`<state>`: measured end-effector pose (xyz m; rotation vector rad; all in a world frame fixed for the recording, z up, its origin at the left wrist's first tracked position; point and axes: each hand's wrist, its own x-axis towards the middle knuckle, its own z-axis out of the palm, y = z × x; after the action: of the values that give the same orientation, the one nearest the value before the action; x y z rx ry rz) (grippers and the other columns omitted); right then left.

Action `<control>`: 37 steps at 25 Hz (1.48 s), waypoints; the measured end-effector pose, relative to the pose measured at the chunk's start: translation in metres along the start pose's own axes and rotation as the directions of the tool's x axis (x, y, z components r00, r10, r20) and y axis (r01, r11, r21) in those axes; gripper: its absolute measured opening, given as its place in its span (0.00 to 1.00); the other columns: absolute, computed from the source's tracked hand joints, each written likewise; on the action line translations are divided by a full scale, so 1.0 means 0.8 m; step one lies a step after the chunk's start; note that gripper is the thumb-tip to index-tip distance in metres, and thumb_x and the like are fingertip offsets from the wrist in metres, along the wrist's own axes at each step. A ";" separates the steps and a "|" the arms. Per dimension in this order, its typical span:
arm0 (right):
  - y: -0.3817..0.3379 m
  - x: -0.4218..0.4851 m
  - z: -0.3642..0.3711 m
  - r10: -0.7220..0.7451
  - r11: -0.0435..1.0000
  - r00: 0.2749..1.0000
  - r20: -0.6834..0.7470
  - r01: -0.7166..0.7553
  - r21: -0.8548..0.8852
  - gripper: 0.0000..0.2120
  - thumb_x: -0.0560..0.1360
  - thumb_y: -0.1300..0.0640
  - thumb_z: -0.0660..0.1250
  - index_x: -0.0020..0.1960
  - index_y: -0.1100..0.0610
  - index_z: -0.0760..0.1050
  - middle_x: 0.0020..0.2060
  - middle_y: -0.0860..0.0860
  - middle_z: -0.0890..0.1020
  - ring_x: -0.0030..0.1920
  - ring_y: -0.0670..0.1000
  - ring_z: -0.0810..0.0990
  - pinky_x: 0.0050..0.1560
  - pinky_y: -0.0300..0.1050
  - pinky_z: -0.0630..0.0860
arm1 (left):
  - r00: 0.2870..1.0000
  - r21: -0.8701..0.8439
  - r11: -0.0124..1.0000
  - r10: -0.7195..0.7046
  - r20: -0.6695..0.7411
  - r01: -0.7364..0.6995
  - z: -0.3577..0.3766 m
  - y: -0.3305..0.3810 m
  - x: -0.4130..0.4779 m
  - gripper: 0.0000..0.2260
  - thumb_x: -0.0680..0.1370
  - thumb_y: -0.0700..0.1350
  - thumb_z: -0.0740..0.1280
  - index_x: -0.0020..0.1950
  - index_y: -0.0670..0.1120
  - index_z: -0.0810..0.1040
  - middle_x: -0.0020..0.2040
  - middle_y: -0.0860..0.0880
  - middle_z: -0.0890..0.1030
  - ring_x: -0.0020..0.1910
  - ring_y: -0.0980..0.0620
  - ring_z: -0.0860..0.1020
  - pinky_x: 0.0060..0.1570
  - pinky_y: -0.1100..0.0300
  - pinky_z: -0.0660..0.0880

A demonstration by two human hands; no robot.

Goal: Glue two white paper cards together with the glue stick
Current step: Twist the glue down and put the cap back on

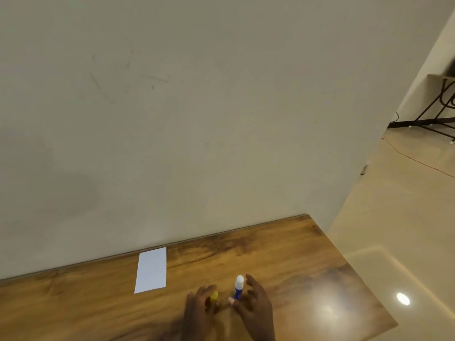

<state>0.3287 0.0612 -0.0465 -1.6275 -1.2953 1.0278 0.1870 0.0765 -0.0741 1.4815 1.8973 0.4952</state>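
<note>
A white paper card [151, 269] lies flat on the wooden table [283, 254], close to the wall. Near the bottom of the view stands a blue glue stick [238, 287] with its white tip bared. My right hand [256, 308] is curled around the stick, thumb and fingers at its base. My left hand [199, 308] holds a small yellow cap [213, 296] just left of the stick. I can make out only one card.
A plain cream wall [197, 119] rises right behind the table. The table's right edge drops to a shiny tiled floor [406, 217]. Far right stand black metal furniture legs [440, 114], with a thin cable across the floor.
</note>
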 end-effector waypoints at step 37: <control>-0.402 -0.103 0.052 -0.446 0.752 0.832 0.329 0.149 0.642 0.20 0.76 0.44 0.50 0.43 0.53 0.77 0.32 0.51 0.80 0.29 0.48 0.77 0.33 0.36 0.75 | 0.764 -0.576 0.503 0.408 -0.500 -0.645 -0.422 0.169 -0.170 0.06 0.74 0.41 0.64 0.50 0.50 0.75 0.45 0.51 0.81 0.45 0.51 0.80 0.40 0.71 0.78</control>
<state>0.1709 0.0344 0.2473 -0.6674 -1.2967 1.4825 0.0614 0.0205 0.2888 1.4281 1.0984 1.6559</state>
